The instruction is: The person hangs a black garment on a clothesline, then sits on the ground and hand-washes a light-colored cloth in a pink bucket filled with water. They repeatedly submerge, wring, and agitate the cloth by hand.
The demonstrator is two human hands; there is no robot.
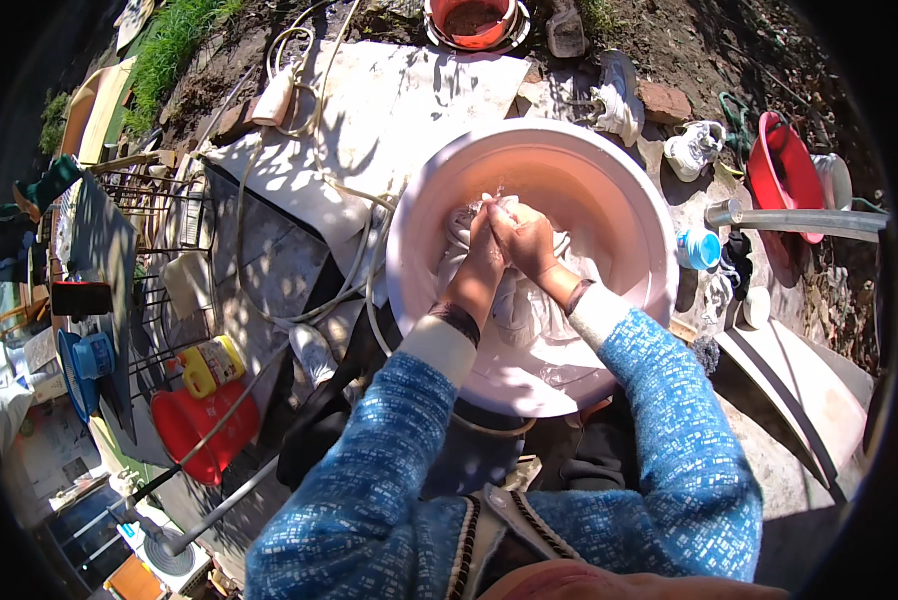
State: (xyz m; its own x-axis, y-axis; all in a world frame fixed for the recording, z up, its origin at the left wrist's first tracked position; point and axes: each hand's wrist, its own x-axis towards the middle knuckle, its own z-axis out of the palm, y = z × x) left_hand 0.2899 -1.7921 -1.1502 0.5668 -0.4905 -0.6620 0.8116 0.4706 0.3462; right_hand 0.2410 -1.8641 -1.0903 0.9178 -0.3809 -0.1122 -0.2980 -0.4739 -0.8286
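A large pink basin stands right in front of me, with wet white cloth bunched in pale water. Over its middle my left hand and my right hand press together, knuckle to knuckle. Both are closed, and a bit of white fabric shows at their far side, between the fingers. Small splashes of water show just beyond them. The folds inside my grip are hidden by the fingers.
Right of the basin are a blue-and-white tub, a metal pipe, a red basin and white shoes. On the left lie a looping hose, a yellow container and a red plastic vessel.
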